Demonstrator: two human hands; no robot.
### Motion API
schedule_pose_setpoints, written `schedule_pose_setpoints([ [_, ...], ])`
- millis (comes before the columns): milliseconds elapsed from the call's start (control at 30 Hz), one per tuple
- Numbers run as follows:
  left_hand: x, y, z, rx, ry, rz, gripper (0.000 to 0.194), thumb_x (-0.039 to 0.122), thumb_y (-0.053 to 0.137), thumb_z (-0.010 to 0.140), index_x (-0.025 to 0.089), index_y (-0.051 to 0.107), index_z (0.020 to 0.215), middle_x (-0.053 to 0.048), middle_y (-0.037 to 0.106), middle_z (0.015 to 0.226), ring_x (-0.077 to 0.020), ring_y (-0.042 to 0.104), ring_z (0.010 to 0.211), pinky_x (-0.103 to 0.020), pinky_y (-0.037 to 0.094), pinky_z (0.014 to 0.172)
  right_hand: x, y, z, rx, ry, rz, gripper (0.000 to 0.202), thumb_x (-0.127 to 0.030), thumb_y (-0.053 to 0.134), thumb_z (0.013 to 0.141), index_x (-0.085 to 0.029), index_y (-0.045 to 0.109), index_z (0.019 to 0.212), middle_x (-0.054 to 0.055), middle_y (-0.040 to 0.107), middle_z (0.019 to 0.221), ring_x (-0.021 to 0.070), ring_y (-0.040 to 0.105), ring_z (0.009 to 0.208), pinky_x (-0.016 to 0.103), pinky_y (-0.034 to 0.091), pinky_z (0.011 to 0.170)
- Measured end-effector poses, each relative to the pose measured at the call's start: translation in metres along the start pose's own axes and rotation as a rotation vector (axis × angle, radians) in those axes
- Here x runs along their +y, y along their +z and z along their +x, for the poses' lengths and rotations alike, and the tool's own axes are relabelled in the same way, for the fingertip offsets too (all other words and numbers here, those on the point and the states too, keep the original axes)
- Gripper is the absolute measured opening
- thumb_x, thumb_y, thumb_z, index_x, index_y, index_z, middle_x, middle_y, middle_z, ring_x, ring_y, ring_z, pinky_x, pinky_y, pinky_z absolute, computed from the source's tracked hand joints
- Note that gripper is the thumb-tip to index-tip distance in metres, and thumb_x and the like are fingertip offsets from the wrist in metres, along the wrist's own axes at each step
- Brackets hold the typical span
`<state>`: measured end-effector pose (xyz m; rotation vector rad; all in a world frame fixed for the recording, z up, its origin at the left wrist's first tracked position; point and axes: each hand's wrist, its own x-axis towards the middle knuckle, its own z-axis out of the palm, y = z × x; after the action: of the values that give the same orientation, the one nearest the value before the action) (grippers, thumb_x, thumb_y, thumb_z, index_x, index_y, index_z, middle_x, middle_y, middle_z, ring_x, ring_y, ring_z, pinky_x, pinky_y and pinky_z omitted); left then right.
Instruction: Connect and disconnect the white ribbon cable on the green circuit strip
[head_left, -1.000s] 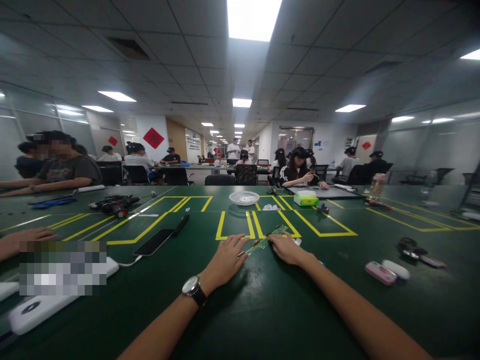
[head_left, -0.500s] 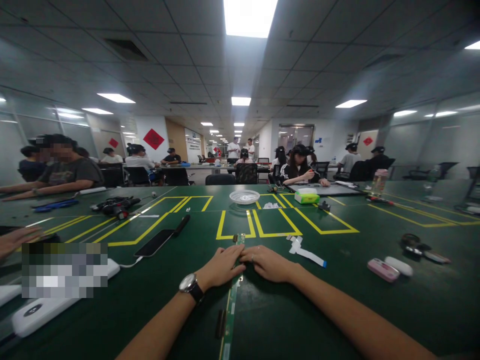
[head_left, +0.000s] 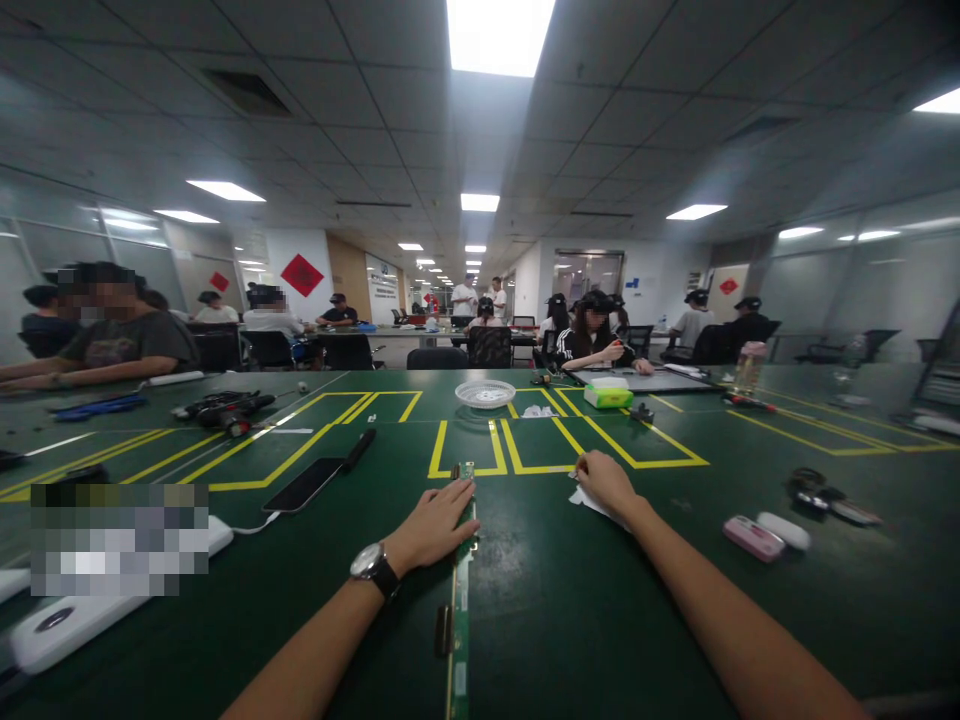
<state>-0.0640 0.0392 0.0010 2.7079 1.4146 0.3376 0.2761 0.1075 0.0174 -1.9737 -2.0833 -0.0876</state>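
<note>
1. Our left hand (head_left: 435, 525) lies spread, palm down, over the upper part of the long green circuit board (head_left: 461, 610).
2. That board runs lengthwise toward us on the green surface (head_left: 555, 620).
3. Our right hand (head_left: 606, 485) curls its fingers down at the white ribbon cable (head_left: 594, 504), right of the board; we cannot tell whether they pinch it.
4. Beyond both of our hands sits 1 white basket (head_left: 485, 396); 1 black phone (head_left: 306, 486) lies to the left.
</note>
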Motion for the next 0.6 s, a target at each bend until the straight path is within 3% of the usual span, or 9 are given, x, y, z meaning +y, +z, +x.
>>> schedule_pose_setpoints([
  [133,-0.002,0.002,-0.001,-0.020,-0.004,-0.015,0.066,0.061,0.026,0.092,0.023,0.024,0.146,-0.010,0.024,0.152,-0.0236,0.024,0.138,-0.042,0.022,0.106,-0.009,0.006,0.000,0.035,-0.078,0.044,0.023,-0.025,0.047,0.088,-0.019,0.069,0.088,0.008,0.064,0.093,0.0183,0.058,0.089,0.025,0.042,0.073],
  [467,0.000,0.007,-0.001,-0.039,0.009,0.009,0.070,0.064,0.021,0.092,0.021,0.020,0.147,-0.010,0.018,0.153,-0.0254,0.018,0.140,-0.045,0.020,0.107,-0.084,0.020,-0.029,0.020,-0.688,0.334,0.025,-0.022,0.047,0.090,-0.019,0.071,0.098,0.007,0.063,0.093,0.0181,0.054,0.091,0.030,0.039,0.085],
  [600,0.004,0.009,-0.002,-0.048,-0.005,0.015,0.073,0.065,0.022,0.091,0.020,0.017,0.148,-0.011,0.015,0.153,-0.0271,0.013,0.141,-0.048,0.017,0.108,-0.101,0.024,-0.038,0.026,-0.761,0.414,0.024,-0.019,0.048,0.090,-0.018,0.070,0.099,0.007,0.063,0.093,0.0172,0.055,0.090,0.030,0.040,0.084],
])
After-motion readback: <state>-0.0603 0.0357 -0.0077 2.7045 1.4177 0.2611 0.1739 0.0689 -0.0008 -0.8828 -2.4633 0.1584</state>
